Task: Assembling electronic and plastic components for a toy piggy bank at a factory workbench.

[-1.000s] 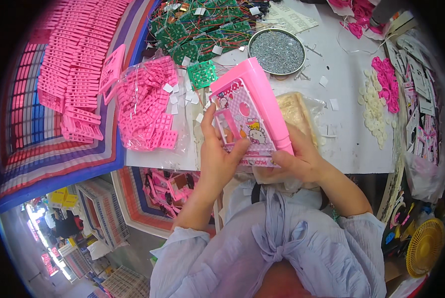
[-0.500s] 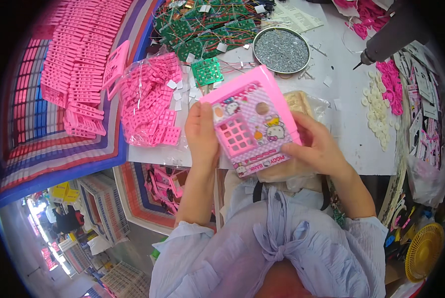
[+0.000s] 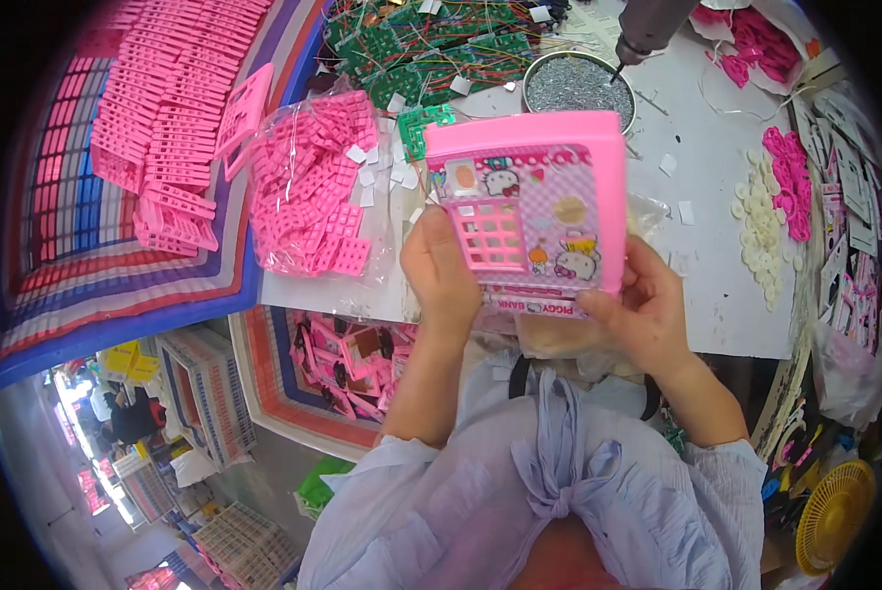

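The pink casing (image 3: 549, 187) is in your hands above the bench (image 3: 701, 310); its checked, cartoon-printed front faces you, with a grid of square openings. Your grip is closed on it: left hand (image 3: 443, 270) at the left edge, right hand (image 3: 649, 310) at the lower right corner. The round dish (image 3: 526, 87) contains small grey metal pieces (image 3: 571, 87); the clear bag (image 3: 382, 231), pink keypad pieces (image 3: 313, 177); the blue-rimmed crate (image 3: 165, 332), stacked pink frames (image 3: 170, 98).

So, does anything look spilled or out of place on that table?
Slightly: small white square pieces lie scattered over the white tabletop, and at left one pink plastic frame leans askew beside neatly stacked pink plastic parts. Nothing looks clearly damaged.
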`<state>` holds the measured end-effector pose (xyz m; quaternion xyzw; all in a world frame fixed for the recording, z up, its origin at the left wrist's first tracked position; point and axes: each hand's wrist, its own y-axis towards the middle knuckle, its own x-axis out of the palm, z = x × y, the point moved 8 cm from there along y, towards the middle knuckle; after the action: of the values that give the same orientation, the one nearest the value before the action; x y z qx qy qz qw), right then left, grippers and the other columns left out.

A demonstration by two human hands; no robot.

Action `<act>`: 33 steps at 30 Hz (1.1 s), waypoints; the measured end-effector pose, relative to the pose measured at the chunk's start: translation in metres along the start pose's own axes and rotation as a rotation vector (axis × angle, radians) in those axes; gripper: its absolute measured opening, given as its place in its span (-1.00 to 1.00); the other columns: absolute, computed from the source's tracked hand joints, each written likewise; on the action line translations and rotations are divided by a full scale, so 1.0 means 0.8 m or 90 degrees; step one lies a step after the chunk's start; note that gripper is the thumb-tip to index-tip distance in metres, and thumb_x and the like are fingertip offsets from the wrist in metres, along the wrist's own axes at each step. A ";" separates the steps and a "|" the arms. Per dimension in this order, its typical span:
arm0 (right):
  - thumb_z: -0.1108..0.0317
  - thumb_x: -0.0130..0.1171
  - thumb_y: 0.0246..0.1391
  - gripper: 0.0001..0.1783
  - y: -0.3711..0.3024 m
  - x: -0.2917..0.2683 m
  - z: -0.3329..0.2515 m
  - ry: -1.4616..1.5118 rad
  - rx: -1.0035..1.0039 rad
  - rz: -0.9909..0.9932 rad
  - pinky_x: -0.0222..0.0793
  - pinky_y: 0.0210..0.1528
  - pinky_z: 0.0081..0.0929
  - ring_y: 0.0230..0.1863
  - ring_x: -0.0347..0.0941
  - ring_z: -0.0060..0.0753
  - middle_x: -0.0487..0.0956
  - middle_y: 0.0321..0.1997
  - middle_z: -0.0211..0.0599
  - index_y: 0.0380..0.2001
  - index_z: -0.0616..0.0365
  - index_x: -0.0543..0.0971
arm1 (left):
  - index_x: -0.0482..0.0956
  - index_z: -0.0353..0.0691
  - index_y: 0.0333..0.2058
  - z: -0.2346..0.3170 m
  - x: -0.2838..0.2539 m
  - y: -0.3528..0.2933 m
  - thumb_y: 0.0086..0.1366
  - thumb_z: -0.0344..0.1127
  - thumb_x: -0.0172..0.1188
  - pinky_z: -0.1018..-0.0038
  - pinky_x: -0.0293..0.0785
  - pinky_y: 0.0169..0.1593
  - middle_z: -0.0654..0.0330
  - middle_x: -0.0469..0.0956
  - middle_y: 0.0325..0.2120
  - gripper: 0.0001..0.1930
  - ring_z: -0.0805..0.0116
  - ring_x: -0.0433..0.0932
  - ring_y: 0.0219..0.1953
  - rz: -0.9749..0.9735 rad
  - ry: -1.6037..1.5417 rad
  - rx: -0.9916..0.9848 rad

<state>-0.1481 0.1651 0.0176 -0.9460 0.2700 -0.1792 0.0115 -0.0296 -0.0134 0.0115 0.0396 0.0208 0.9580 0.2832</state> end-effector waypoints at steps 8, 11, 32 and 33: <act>0.60 0.29 0.10 -0.38 0.012 -0.018 -0.016 -0.011 -0.043 0.029 0.48 0.15 -0.46 0.09 0.53 -0.43 0.57 0.09 -0.15 0.22 0.39 0.35 | 0.54 -0.37 -0.20 0.018 0.017 0.018 0.59 -0.03 -0.24 0.55 0.51 -0.23 0.20 0.62 -0.36 -0.50 0.51 0.58 -0.34 -0.028 0.031 0.078; 0.63 0.29 0.07 -0.37 0.017 -0.032 -0.022 0.001 -0.036 0.014 0.49 0.14 -0.45 0.09 0.54 -0.43 0.58 0.09 -0.14 0.23 0.39 0.34 | 0.51 -0.37 -0.04 0.016 0.017 0.047 0.57 -0.07 -0.10 0.50 0.48 -0.05 0.18 0.63 -0.19 -0.58 0.53 0.56 -0.17 -0.079 -0.224 -0.008; 0.16 0.21 0.06 -0.35 0.029 -0.073 -0.011 -0.789 -0.274 -0.298 0.18 0.40 -0.08 0.42 0.16 0.17 0.29 0.46 -0.13 0.25 0.06 0.46 | 0.63 -0.06 -0.15 0.022 0.042 -0.079 -0.18 -0.32 0.40 0.11 0.43 0.08 0.19 0.54 0.02 -0.52 0.05 0.47 0.09 -0.570 0.497 0.482; 0.17 0.22 0.05 -0.34 0.034 -0.068 -0.012 -0.804 -0.287 -0.274 0.18 0.41 -0.08 0.42 0.16 0.16 0.27 0.46 -0.15 0.25 0.06 0.46 | 0.63 -0.07 -0.15 0.018 0.044 -0.076 -0.18 -0.31 0.40 0.08 0.41 0.10 0.17 0.53 0.02 -0.51 0.03 0.46 0.10 -0.571 0.497 0.448</act>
<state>-0.2082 0.1710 0.0049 -0.8808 0.0489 0.4662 -0.0664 -0.0245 0.0571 0.0244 -0.2312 0.4451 0.6287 0.5942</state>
